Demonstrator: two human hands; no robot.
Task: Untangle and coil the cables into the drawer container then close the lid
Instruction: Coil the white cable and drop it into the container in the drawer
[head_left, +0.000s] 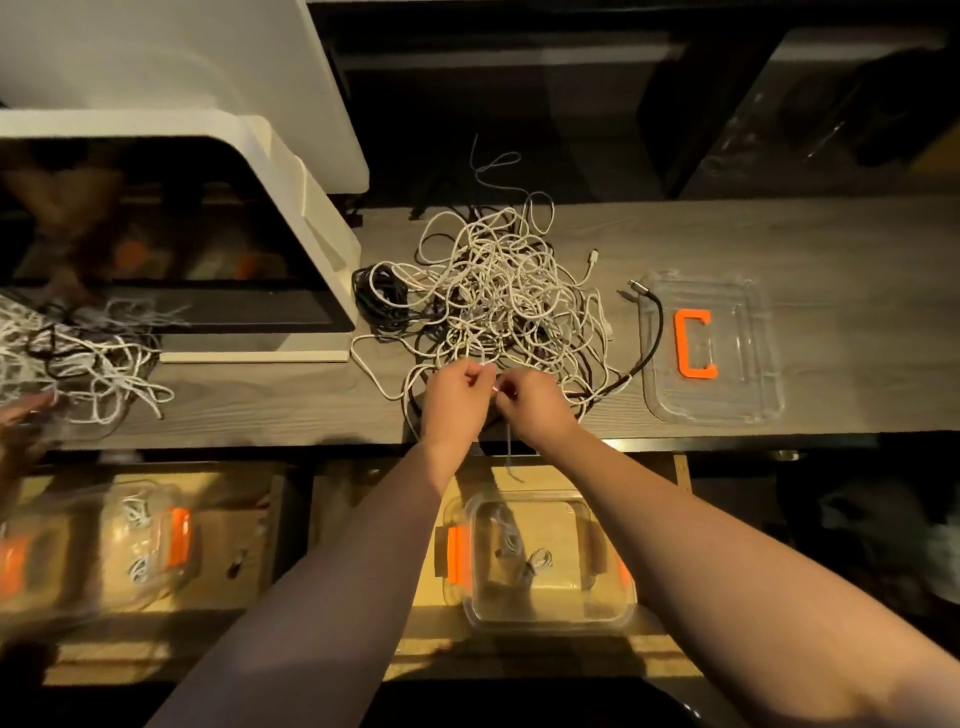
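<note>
From the head view, the left hand (454, 397) and right hand (527, 400) each pinch a white cable (509, 447) at the near edge of the tangled cable pile (493, 296) on the desk (831, 249). Below, the open clear container (540, 561) in the drawer (519, 480) holds a few coiled white cables. Its lid (711, 343) lies on the desk to the right.

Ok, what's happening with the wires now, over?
Left hand and right hand pinching one white cable. Tangled white-and-black cable pile unsorted. Clear plastic lid off.

Cable tangle (498, 296) fills mid-desk; bare wood (857, 312) lies beyond the lid (711, 343).
</note>
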